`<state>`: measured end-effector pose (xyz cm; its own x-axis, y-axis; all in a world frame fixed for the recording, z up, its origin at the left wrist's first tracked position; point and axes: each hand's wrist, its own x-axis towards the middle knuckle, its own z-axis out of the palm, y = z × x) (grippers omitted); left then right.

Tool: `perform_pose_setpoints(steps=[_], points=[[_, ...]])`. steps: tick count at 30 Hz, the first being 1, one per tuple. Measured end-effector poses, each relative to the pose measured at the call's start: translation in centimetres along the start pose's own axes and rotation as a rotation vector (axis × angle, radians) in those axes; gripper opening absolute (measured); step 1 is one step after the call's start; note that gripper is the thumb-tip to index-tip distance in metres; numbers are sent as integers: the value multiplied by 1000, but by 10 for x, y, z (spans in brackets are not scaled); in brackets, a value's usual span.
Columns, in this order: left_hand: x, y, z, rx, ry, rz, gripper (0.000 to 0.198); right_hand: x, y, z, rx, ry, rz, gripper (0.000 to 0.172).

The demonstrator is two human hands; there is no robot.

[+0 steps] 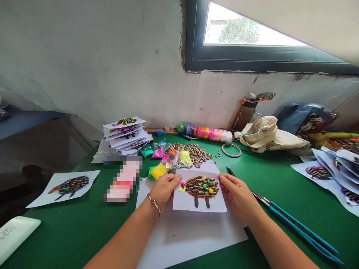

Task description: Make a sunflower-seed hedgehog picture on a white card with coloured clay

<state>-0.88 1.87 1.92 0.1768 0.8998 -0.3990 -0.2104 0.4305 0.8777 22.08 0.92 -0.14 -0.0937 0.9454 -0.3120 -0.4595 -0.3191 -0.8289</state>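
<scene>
Two bare hands grip a small white paper card at the centre of the frame, the left hand pinching its left edge and the right hand its right edge, both closed on the paper with thumbs on top. The card shows an oval of striped sunflower seeds laid over orange clay and dotted with green, yellow and pink clay balls, with two dark clay legs below. It sits over a larger white paper sheet on a green tabletop. A metal bracelet circles the left wrist. Just past the card lie clay packets and a heap of loose seeds, and a row of coloured clay tubs lines the wall behind them. Upper left of the hands stands a stack of similar seed cards, and another card lies at the left. A pixelated patch hides whatever lies beside the left hand. Right of the right hand lies a blue-handled tool, with more cards and a canvas bag beyond.
</scene>
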Motion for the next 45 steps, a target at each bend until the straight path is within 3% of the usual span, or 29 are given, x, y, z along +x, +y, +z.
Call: perform_pose_setpoints(steps=[7, 14, 20, 29, 36, 40, 42, 45], points=[[-5, 7, -4, -37, 41, 13, 38, -3, -2, 4, -85, -36, 46, 25], [-7, 11, -4, -81, 67, 28, 36, -1, 3, 1, -215, -54, -37, 34], [-6, 12, -4, -126, 49, 4, 33, -2, 5, -3, -187, -180, -27, 33], [-9, 16, -1, -137, 45, 10, 29, -6, -1, 1, -195, -199, 42, 25], [-11, 18, -2, -125, 70, 32, 29, -9, 3, 3, -225, -224, 4, 22], [-16, 22, -4, -145, 61, 78, 32, -2, -7, 16, -212, -108, -25, 32], [-19, 24, -5, -203, 49, 113, 32, 12, -19, 30, -342, -31, -117, 38], [-23, 30, -5, -313, 67, 171, 29, 48, -40, 60, -561, -68, -270, 38]])
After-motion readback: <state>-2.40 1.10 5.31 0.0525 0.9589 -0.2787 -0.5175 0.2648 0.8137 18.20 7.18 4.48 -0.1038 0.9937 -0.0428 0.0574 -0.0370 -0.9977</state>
